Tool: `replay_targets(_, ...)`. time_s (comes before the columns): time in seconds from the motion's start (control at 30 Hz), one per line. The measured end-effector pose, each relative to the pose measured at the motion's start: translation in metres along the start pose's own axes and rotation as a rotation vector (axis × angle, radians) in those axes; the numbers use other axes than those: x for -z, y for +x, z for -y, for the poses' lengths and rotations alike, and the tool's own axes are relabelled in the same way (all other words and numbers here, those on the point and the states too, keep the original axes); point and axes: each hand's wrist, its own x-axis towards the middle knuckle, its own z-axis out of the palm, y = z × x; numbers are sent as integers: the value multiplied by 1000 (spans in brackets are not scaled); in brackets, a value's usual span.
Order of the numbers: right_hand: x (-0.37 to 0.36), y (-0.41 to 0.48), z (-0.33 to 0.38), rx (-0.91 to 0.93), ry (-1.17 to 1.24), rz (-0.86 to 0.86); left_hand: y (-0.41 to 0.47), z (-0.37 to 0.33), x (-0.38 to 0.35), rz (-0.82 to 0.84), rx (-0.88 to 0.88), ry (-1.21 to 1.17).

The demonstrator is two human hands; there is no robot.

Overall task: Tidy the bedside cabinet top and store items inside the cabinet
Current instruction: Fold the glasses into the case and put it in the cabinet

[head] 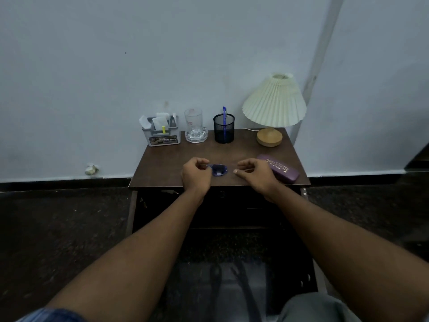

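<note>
A pair of blue-framed glasses (pixel 219 170) lies at the front middle of the dark wooden cabinet top (pixel 167 163). My left hand (pixel 195 175) pinches the left end of the glasses. My right hand (pixel 251 174) is curled at their right end, and I cannot tell whether its fingers touch the frame; only one lens shows between the hands. A closed purple glasses case (pixel 278 167) lies just right of my right hand, near the cabinet's right edge.
Along the back stand a grey caddy with papers (pixel 161 133), a glass mug on a glass dish (pixel 195 126), a black mesh pen cup with a blue pen (pixel 224 131) and a pleated lamp (pixel 274 105). Below the top, the cabinet front (pixel 222 205) is dark.
</note>
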Motion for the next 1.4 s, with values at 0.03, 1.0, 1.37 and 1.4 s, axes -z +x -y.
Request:
replay_targets(0.03, 6, -3, 2, 22, -22, 3, -6, -3, -5, 12, -37, -7)
replay_targets(1.0, 83, 28, -82, 231, -713, -128, -6, -9, -135, 505, -11, -8)
replay_targets(1.37, 71, -8, -39, 396, -554, 1, -8, -18, -68, 577, -173, -69)
replay_targets(1.4, 68, -12, -34, 413, -544, 5, -10, -17, -58, 575, -166, -69)
